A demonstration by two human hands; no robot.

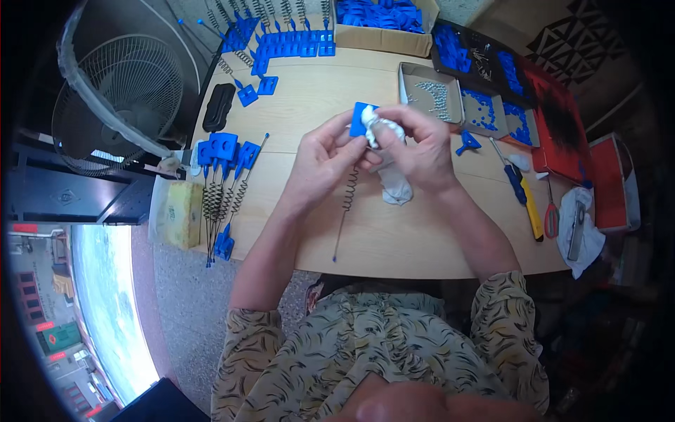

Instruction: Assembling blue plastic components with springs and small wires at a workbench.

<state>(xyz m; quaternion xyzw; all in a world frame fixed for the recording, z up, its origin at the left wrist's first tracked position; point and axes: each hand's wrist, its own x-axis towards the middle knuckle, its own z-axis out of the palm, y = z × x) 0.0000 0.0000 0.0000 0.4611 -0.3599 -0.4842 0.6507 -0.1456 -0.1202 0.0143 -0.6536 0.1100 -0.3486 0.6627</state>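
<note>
Over the middle of the table, my left hand (325, 156) is closed on a flat blue plastic piece (359, 118). From beneath that hand a thin metal rod with a coiled spring (349, 188) slants down toward the table's front edge; its join to the blue piece is hidden by my fingers. My right hand (422, 151) pinches a crumpled white cloth (396, 188) and presses part of it against the blue piece's face. The cloth's loose end droops below my right hand.
Finished-looking spring rods with blue heads (223, 149) lie at left beside a yellow block (184, 214). More blue pieces (295, 43) line the back. Trays of screws (432, 95) and blue parts (485, 112) stand back right. A yellow-handled screwdriver (531, 207) and white rag (582, 239) lie right.
</note>
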